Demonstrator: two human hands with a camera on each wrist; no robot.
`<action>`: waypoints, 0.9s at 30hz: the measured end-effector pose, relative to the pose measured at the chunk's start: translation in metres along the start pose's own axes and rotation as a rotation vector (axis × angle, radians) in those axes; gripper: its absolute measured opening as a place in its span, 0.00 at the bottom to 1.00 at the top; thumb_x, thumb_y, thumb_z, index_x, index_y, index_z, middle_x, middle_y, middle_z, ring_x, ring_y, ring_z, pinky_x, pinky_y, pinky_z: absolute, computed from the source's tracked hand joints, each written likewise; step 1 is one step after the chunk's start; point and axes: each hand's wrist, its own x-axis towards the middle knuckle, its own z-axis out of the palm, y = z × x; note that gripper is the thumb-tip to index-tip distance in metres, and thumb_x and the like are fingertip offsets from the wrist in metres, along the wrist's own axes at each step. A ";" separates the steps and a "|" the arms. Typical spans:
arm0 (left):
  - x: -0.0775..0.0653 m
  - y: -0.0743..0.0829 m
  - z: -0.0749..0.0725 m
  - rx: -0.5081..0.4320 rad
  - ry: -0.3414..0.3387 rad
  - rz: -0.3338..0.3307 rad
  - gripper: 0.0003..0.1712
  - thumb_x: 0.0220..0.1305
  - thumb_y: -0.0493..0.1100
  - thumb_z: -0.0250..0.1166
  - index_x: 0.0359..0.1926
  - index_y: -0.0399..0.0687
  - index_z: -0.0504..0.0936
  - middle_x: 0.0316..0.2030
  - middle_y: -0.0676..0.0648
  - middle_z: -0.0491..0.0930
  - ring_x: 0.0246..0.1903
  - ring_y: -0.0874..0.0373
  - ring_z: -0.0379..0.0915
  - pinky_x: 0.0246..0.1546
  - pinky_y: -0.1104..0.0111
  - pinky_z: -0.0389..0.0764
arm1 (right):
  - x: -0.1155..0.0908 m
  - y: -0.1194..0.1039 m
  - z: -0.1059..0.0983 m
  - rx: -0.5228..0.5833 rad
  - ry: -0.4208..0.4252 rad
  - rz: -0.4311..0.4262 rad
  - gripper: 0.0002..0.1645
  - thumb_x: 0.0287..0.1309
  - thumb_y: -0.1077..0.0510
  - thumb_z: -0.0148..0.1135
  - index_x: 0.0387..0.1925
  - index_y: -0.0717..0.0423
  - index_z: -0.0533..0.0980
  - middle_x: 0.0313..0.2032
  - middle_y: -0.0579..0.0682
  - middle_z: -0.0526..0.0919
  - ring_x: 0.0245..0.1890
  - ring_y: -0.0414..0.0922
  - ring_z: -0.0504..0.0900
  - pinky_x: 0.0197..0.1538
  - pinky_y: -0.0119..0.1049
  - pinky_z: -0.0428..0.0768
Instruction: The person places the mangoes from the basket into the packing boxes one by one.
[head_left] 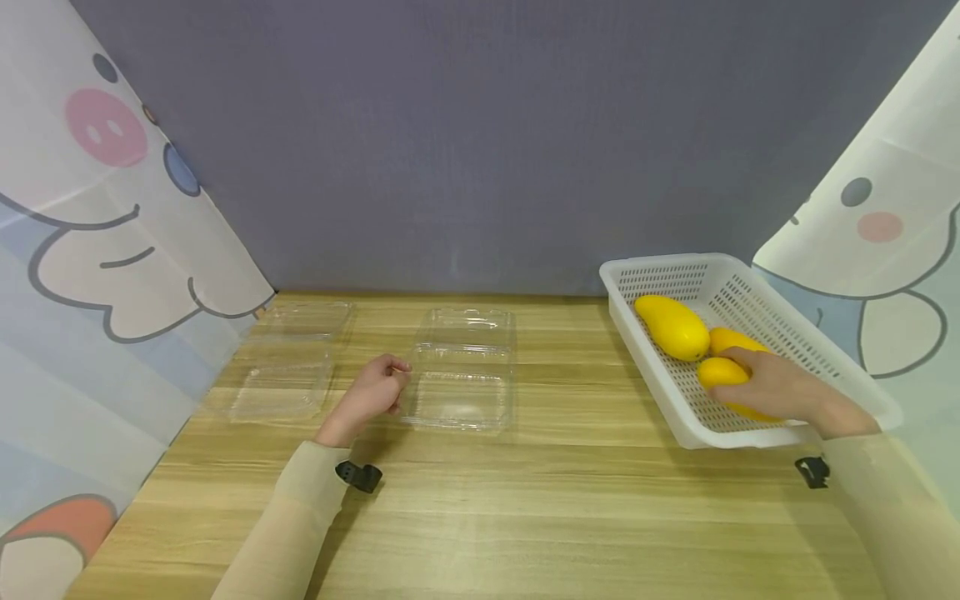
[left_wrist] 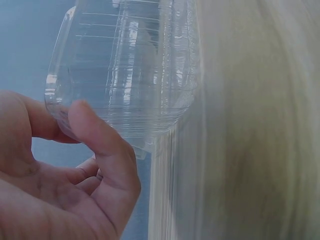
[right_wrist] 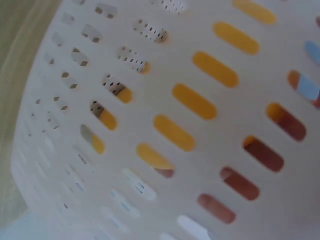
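My left hand (head_left: 375, 387) is at the left side of an opened clear plastic clamshell box (head_left: 461, 400). In the left wrist view, thumb and forefinger pinch the edge of this box (left_wrist: 125, 75). Over on the right, my right hand (head_left: 776, 386) reaches down into a white slotted basket (head_left: 648, 367), its fingers curled over a yellow mango (head_left: 722, 375). Part of that fruit is hidden beneath the hand. Another mango (head_left: 671, 327) lies to its upper left, and one more (head_left: 735, 339) shows behind the fingers. The basket wall (right_wrist: 125, 65) fills the right wrist view, with yellow showing through its slots.
A second opened clear clamshell box (head_left: 281, 387) lies at the left of the wooden table (head_left: 525, 517). A grey panel (head_left: 450, 150) rises behind the table, and cartoon-printed curtains (head_left: 127, 275) hang at both sides.
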 end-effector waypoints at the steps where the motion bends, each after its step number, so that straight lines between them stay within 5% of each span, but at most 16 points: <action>1: 0.000 0.000 0.000 0.000 -0.002 0.001 0.21 0.76 0.40 0.51 0.63 0.31 0.69 0.28 0.45 0.68 0.23 0.57 0.63 0.29 0.64 0.78 | 0.000 0.000 0.000 0.002 0.006 -0.002 0.51 0.61 0.36 0.64 0.68 0.74 0.65 0.56 0.76 0.76 0.43 0.61 0.78 0.44 0.58 0.77; 13: -0.001 0.000 0.001 -0.007 0.001 0.019 0.21 0.76 0.40 0.51 0.62 0.31 0.69 0.28 0.44 0.69 0.22 0.57 0.64 0.27 0.65 0.76 | -0.001 -0.002 0.000 0.028 0.060 0.020 0.50 0.63 0.35 0.61 0.67 0.73 0.65 0.55 0.77 0.74 0.42 0.61 0.77 0.40 0.52 0.76; 20: -0.001 0.001 0.003 -0.016 -0.004 0.018 0.20 0.76 0.40 0.51 0.62 0.32 0.69 0.26 0.46 0.68 0.23 0.57 0.64 0.29 0.64 0.78 | -0.001 -0.005 -0.001 0.036 0.118 -0.019 0.44 0.62 0.40 0.64 0.61 0.73 0.70 0.45 0.66 0.81 0.36 0.53 0.76 0.35 0.40 0.72; 27: 0.001 0.000 0.004 -0.026 -0.006 0.023 0.20 0.76 0.40 0.52 0.62 0.32 0.70 0.26 0.45 0.68 0.24 0.56 0.65 0.29 0.64 0.79 | -0.002 -0.009 -0.003 0.050 0.130 -0.027 0.42 0.62 0.42 0.65 0.61 0.73 0.69 0.40 0.60 0.81 0.33 0.50 0.75 0.32 0.38 0.71</action>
